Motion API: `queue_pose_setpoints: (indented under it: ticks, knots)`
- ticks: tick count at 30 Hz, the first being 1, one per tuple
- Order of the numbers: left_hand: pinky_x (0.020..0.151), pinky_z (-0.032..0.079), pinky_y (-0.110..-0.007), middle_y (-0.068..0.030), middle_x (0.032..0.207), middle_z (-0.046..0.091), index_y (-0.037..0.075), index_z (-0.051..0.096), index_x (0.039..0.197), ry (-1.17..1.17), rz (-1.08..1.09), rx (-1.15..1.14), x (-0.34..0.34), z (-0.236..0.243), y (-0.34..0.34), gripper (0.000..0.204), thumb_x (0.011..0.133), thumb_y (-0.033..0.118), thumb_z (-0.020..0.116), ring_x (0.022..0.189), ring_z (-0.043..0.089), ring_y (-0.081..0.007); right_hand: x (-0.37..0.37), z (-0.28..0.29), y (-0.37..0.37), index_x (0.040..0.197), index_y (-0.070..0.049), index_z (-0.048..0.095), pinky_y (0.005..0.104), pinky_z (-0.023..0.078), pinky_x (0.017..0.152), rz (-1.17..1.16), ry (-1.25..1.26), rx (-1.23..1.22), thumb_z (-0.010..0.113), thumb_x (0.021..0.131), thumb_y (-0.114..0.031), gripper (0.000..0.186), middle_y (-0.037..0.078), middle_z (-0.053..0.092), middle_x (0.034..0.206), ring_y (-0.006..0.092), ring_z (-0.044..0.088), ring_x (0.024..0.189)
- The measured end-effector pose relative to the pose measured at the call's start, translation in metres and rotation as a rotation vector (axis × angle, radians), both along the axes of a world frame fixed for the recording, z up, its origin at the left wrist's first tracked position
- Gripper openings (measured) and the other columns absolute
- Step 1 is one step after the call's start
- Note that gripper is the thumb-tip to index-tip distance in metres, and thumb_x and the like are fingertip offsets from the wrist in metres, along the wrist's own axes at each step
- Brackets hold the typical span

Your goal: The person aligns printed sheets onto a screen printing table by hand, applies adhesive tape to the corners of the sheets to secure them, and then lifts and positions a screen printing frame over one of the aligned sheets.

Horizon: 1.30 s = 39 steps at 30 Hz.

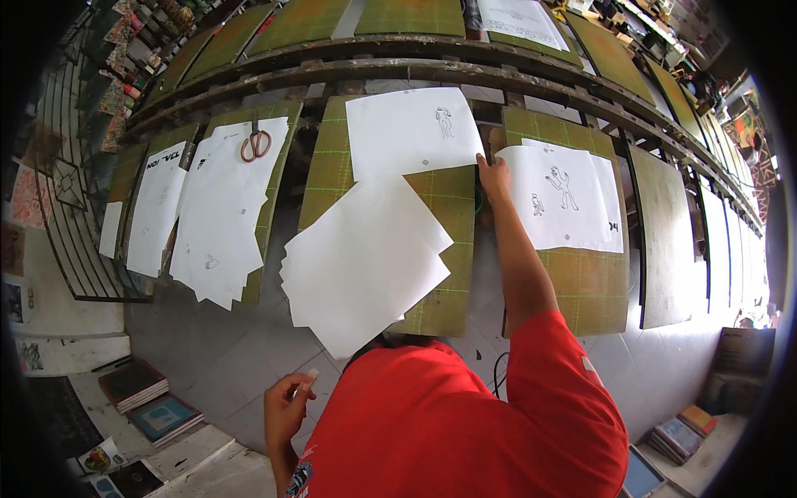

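My right hand (494, 178) reaches forward and pinches the lower right corner of a white paper sheet (398, 133). That sheet bears a small line drawing of a figure and lies on the far part of a green board (332, 207). Overlapping its near edge is a fanned stack of blank white paper (365, 257). My left hand (286, 408) hangs low beside my body, away from the boards. Its thumb and fingers are pressed together on a small whitish piece (312, 374), too small to name.
Left of the stack, scissors (256, 146) with brown handles rest on more fanned sheets (224, 207). To the right, sheets with drawn figures (573, 207) cover another green board (564, 290). Wooden rails (332, 75) run behind. Books (133, 384) lie at lower left.
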State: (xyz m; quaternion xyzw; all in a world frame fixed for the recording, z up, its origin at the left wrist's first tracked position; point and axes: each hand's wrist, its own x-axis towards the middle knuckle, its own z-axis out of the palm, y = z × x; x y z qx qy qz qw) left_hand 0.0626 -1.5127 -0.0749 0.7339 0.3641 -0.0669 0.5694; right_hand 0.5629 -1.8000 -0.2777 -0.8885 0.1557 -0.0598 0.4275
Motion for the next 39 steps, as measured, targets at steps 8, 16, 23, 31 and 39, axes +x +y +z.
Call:
queue_pose_setpoints:
  ticks: [8,16,23,31,39]
  knots:
    - [0.044,0.037,-0.020,-0.0053,0.071,0.064,0.002,0.066,0.099,0.004,0.066,0.005,-0.020,-0.010,-0.005,0.014,0.091,0.013,0.063,0.050,0.048,-0.0055,-0.006,0.025,0.026,0.096,-0.004,0.063,0.0450,0.051,0.076,0.022,-0.169,-0.032,0.071,0.078,-0.027,0.030,0.017,0.069,0.088,0.0371,0.066,0.087]
    - [0.044,0.037,-0.021,-0.0050,0.071,0.064,0.003,0.066,0.097,-0.014,-0.037,0.051,-0.005,-0.015,0.006,0.013,0.091,0.013,0.062,0.050,0.049,-0.0058,-0.025,0.072,-0.102,0.086,0.000,0.058,0.0263,0.050,0.048,-0.156,-0.453,0.426,0.066,0.088,-0.012,0.015,0.009,0.064,0.074,0.0162,0.066,0.060]
    - [0.044,0.038,-0.021,-0.0057,0.071,0.065,0.002,0.066,0.098,-0.047,-0.137,0.032,0.005,-0.023,0.016,0.014,0.090,0.013,0.061,0.051,0.050,-0.0057,-0.088,0.020,-0.295,0.088,0.003,0.061,0.0366,0.053,0.066,-0.505,-0.234,0.007,0.070,0.082,-0.015,0.022,0.015,0.068,0.079,0.0227,0.069,0.067]
    - [0.044,0.038,-0.021,-0.0051,0.071,0.065,0.002,0.066,0.099,-0.023,-0.210,-0.015,0.007,-0.020,0.021,0.015,0.091,0.014,0.062,0.049,0.049,-0.0054,-0.094,-0.016,-0.367,0.079,-0.003,0.065,0.0406,0.053,0.072,-0.546,-0.109,-0.409,0.076,0.073,-0.025,0.025,0.016,0.069,0.078,0.0290,0.069,0.075]
    - [0.047,0.039,-0.022,-0.0041,0.071,0.065,0.002,0.067,0.098,-0.036,-0.165,0.043,-0.018,-0.012,0.012,0.015,0.091,0.014,0.061,0.055,0.053,-0.0064,-0.143,0.036,-0.208,0.125,-0.005,0.050,0.0386,0.050,0.082,-0.314,-0.408,-0.344,0.070,0.086,-0.021,0.048,0.014,0.049,0.115,0.0229,0.052,0.093]
